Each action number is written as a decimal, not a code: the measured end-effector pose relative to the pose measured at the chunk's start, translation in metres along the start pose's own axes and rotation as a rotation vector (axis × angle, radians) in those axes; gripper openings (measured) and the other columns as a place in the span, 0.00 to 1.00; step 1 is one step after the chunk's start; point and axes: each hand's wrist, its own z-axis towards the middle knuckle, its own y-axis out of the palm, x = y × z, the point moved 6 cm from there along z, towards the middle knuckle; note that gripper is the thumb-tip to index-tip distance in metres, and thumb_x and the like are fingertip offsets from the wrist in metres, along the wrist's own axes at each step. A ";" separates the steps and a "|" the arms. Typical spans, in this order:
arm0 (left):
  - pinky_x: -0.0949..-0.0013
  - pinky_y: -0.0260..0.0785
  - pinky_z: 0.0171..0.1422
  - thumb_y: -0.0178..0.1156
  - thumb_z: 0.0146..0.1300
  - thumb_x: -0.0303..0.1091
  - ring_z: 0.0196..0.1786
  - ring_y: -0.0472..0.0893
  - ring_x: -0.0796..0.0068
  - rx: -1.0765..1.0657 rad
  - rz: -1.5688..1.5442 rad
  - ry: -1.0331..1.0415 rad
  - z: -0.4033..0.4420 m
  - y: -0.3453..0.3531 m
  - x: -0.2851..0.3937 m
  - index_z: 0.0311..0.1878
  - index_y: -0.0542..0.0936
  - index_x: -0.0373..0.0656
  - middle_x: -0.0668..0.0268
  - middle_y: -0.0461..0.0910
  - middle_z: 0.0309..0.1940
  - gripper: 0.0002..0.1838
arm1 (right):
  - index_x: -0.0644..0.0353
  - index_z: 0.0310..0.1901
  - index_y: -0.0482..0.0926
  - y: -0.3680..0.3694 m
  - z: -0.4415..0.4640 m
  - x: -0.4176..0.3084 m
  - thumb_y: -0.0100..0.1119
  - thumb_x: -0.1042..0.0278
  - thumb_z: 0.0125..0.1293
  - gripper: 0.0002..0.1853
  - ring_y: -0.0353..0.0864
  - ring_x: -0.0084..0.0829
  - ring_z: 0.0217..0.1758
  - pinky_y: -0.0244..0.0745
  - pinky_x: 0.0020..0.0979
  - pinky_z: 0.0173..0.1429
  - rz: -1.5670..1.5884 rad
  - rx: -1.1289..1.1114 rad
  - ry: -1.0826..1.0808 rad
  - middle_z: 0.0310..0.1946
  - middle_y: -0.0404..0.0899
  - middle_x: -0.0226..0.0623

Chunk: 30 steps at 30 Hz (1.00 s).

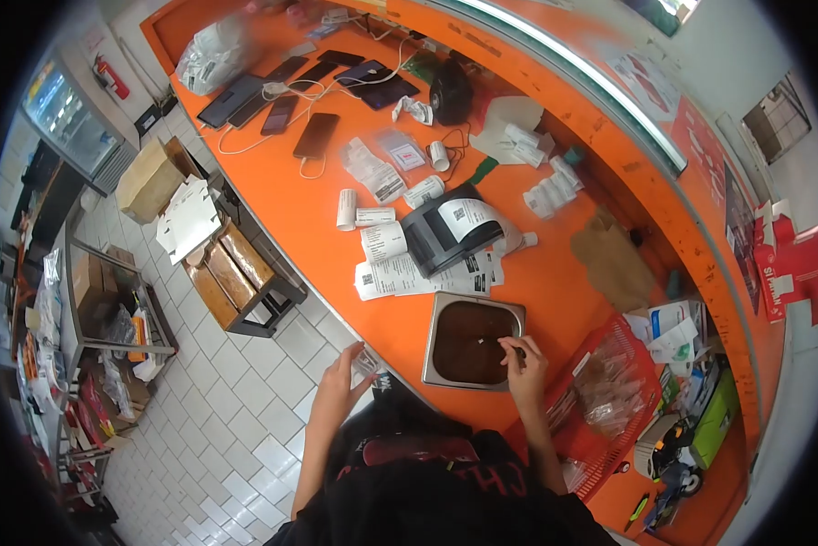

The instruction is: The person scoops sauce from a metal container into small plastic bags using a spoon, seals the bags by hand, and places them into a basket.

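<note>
A rectangular metal pan [429, 350] of dark brown liquid stands near the counter's front edge. Over its right side is my right hand [525, 364], thumb and fingers pinched together; whatever they grip is too small to make out. A tiny white spot shows on the liquid left of these fingertips. My left hand [338, 389] is beyond the counter edge, left of the pan, with its fingers curled round a small clear plastic container [366, 364]. Part of that container is hidden by the fingers.
Behind the pan sits a black receipt printer [450, 232] among paper slips and rolls. A red basket [600, 400] of clear plastic packaging is on the right. Phones and cables [316, 135] lie farther back. A wooden stool [232, 273] stands on the tiled floor at left.
</note>
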 end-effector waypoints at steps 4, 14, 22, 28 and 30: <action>0.59 0.67 0.57 0.65 0.54 0.33 0.55 0.74 0.51 0.012 0.029 -0.014 -0.004 0.001 -0.006 0.57 0.64 0.40 0.50 0.75 0.49 0.29 | 0.64 0.35 0.79 -0.019 -0.004 -0.002 0.53 0.73 0.63 0.05 0.78 0.27 0.24 0.70 0.27 0.26 -0.258 0.036 -0.077 0.28 0.75 0.36; 0.59 0.68 0.54 0.65 0.53 0.32 0.53 0.75 0.50 -0.082 0.088 0.012 0.007 0.018 0.002 0.54 0.67 0.36 0.50 0.76 0.49 0.26 | 0.67 0.33 0.78 0.018 0.011 -0.001 0.54 0.73 0.63 0.06 0.80 0.26 0.21 0.69 0.25 0.24 0.233 -0.187 0.144 0.26 0.76 0.37; 0.59 0.68 0.55 0.64 0.55 0.30 0.53 0.74 0.49 -0.173 0.104 -0.077 0.021 0.027 0.008 0.54 0.67 0.37 0.48 0.75 0.49 0.25 | 0.62 0.33 0.77 -0.032 0.015 0.016 0.54 0.67 0.63 0.07 0.79 0.33 0.22 0.71 0.30 0.27 -0.256 -0.003 0.088 0.25 0.76 0.39; 0.59 0.68 0.55 0.63 0.56 0.30 0.54 0.74 0.49 -0.214 0.164 -0.008 0.048 0.033 0.014 0.55 0.67 0.36 0.49 0.75 0.49 0.25 | 0.66 0.34 0.79 -0.010 0.016 0.010 0.55 0.74 0.62 0.05 0.81 0.23 0.25 0.71 0.23 0.27 0.237 -0.289 0.223 0.27 0.79 0.37; 0.59 0.68 0.55 0.63 0.55 0.30 0.54 0.74 0.50 -0.189 0.189 0.000 0.057 0.033 0.009 0.56 0.67 0.36 0.49 0.75 0.50 0.25 | 0.64 0.35 0.79 0.008 0.016 0.014 0.56 0.74 0.61 0.04 0.82 0.27 0.28 0.72 0.26 0.29 0.236 -0.230 0.165 0.29 0.79 0.37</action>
